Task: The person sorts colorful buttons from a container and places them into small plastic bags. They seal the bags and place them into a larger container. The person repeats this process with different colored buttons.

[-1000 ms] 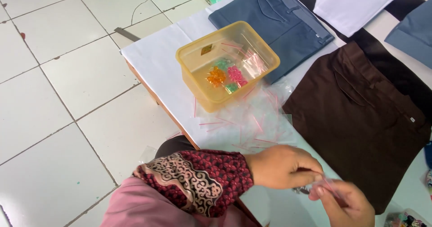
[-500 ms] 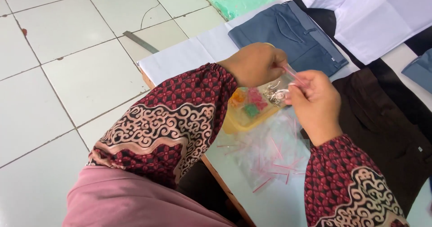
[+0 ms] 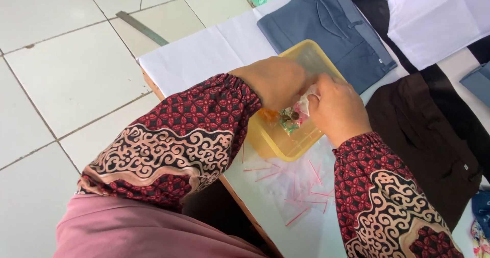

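Small clear plastic bag [image 3: 306, 100] pinched between left hand [image 3: 275, 81] and right hand [image 3: 337, 107], over translucent yellow rectangular tub [image 3: 286, 145], crinkly red-striped bags [image 3: 293, 186] below wrists.

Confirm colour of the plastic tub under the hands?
Translucent yellow. The tub shows best in the head view, partly covered by both hands.

A white-topped bench [image 3: 204, 59] stands on a pale tiled floor [image 3: 61, 69]. On it lie a yellow plastic tub [image 3: 286, 145], clear small bags [image 3: 291, 186], blue trousers [image 3: 337, 33] and brown trousers [image 3: 434, 135]. A metal ruler [image 3: 142, 28] lies on the floor.
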